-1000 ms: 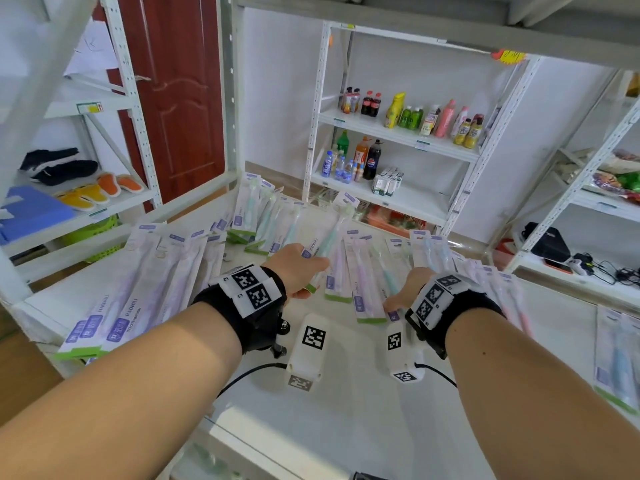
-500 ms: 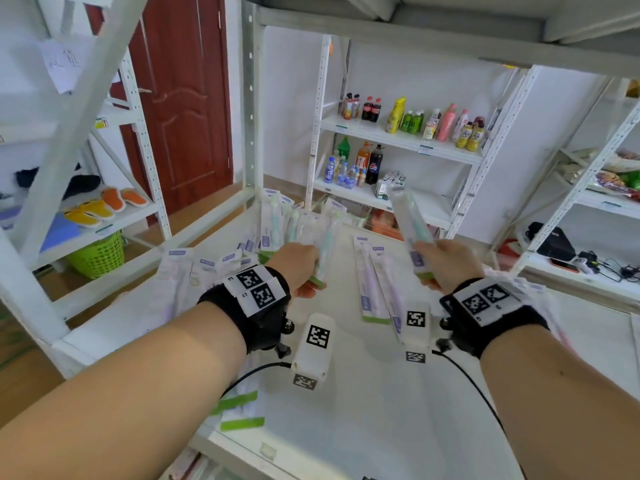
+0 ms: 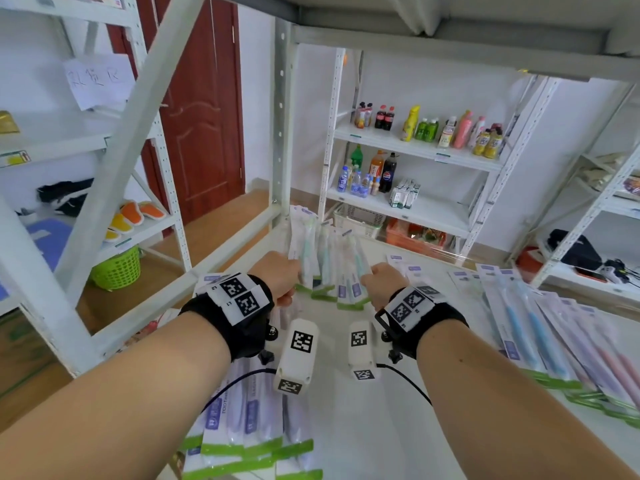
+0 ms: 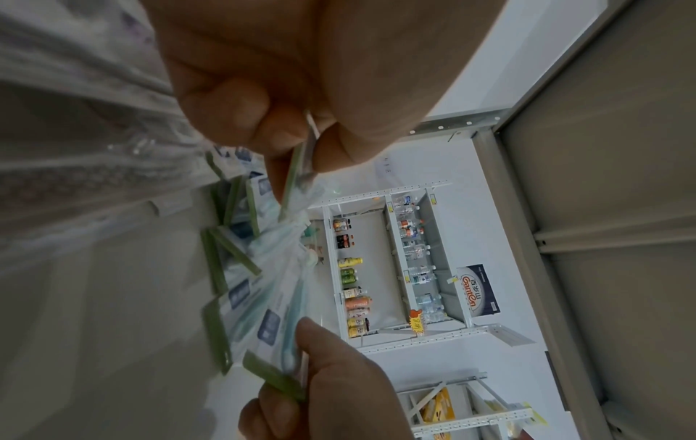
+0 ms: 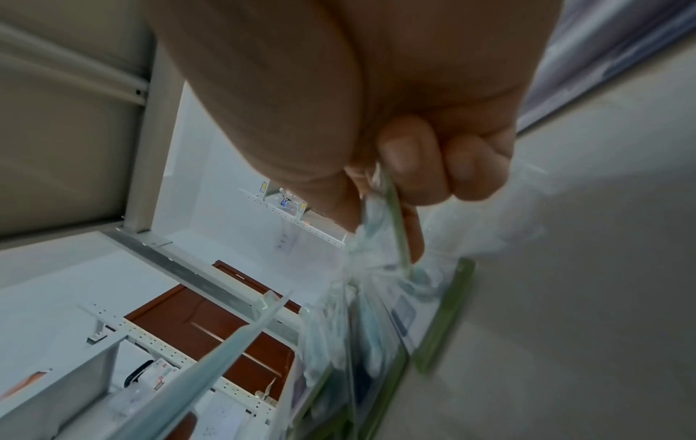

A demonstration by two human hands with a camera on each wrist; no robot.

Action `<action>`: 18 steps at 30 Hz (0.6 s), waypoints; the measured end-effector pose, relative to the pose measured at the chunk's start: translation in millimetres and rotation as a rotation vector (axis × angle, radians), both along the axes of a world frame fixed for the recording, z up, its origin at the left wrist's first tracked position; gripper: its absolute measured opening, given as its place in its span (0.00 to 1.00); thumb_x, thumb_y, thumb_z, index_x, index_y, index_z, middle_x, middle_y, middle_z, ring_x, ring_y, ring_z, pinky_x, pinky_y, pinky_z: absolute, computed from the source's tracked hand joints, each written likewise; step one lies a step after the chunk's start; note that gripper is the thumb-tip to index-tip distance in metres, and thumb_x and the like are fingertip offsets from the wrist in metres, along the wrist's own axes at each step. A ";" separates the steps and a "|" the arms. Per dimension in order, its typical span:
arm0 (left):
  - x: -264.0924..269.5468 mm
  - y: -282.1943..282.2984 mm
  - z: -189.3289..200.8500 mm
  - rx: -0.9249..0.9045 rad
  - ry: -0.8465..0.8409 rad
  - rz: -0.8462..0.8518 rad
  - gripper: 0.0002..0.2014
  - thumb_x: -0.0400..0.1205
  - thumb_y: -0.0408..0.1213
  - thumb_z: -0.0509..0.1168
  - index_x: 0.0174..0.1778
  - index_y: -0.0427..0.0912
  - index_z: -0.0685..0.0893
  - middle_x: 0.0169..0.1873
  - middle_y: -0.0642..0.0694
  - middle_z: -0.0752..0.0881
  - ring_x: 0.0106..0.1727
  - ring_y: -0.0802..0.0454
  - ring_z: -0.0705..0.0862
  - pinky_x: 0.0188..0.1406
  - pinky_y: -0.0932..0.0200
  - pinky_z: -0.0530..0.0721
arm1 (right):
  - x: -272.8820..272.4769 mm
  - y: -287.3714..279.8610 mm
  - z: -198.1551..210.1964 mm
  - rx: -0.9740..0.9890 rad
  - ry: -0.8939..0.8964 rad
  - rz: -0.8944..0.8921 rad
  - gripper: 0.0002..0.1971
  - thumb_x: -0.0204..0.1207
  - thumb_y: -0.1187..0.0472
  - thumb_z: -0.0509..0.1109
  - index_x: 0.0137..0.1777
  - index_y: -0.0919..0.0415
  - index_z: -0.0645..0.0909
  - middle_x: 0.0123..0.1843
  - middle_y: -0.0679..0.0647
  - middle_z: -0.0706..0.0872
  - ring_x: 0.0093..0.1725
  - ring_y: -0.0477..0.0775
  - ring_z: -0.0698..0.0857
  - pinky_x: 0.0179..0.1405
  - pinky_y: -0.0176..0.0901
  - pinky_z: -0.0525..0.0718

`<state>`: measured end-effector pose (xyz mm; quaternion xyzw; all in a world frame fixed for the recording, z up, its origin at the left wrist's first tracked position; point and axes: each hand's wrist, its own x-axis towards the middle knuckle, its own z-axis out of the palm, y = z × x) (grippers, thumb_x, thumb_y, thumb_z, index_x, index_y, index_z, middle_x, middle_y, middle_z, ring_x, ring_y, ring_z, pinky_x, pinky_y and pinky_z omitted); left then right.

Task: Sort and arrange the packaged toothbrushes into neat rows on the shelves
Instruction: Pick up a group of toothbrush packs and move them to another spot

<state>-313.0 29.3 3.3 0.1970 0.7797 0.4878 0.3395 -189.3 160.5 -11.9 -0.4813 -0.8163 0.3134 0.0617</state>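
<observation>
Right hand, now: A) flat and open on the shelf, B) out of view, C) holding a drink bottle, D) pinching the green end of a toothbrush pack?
D: the right hand curls its thumb and fingers round the green end of a toothbrush pack.

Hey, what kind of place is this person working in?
Probably a small shop or a mock store: open metal shelving stocked with bottled drinks, shelf-edge price labels, and rows of packaged toothbrushes laid out for display.

Your left hand (image 3: 278, 277) and right hand (image 3: 382, 284) hide their own fingertips in the head view. Both wrist views blur the toothbrush packs (image 4: 263, 300); perhaps 1 pack per hand, but you can't count them.
</observation>
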 end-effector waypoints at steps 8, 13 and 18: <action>-14.5 26.2 2.6 -0.038 0.038 -0.082 0.11 0.82 0.24 0.57 0.33 0.33 0.74 0.10 0.45 0.77 0.12 0.51 0.76 0.29 0.56 0.80 | 13.8 1.6 -0.9 -0.221 0.131 -0.014 0.20 0.79 0.70 0.63 0.72 0.62 0.71 0.61 0.60 0.83 0.46 0.53 0.89 0.40 0.38 0.85; -13.4 37.8 7.0 -0.153 0.179 -0.227 0.13 0.82 0.25 0.57 0.31 0.34 0.75 0.29 0.40 0.81 0.27 0.47 0.80 0.31 0.56 0.83 | 47.0 10.1 -3.0 -0.225 0.237 -0.133 0.24 0.77 0.67 0.66 0.73 0.59 0.68 0.47 0.57 0.86 0.41 0.54 0.90 0.41 0.45 0.86; -1.3 46.1 18.0 -0.375 0.725 -0.353 0.16 0.85 0.35 0.57 0.65 0.31 0.76 0.63 0.36 0.80 0.64 0.40 0.79 0.60 0.53 0.76 | 101.4 24.6 -1.9 -0.116 0.388 -0.324 0.24 0.76 0.69 0.66 0.72 0.60 0.69 0.53 0.61 0.85 0.33 0.53 0.87 0.29 0.40 0.80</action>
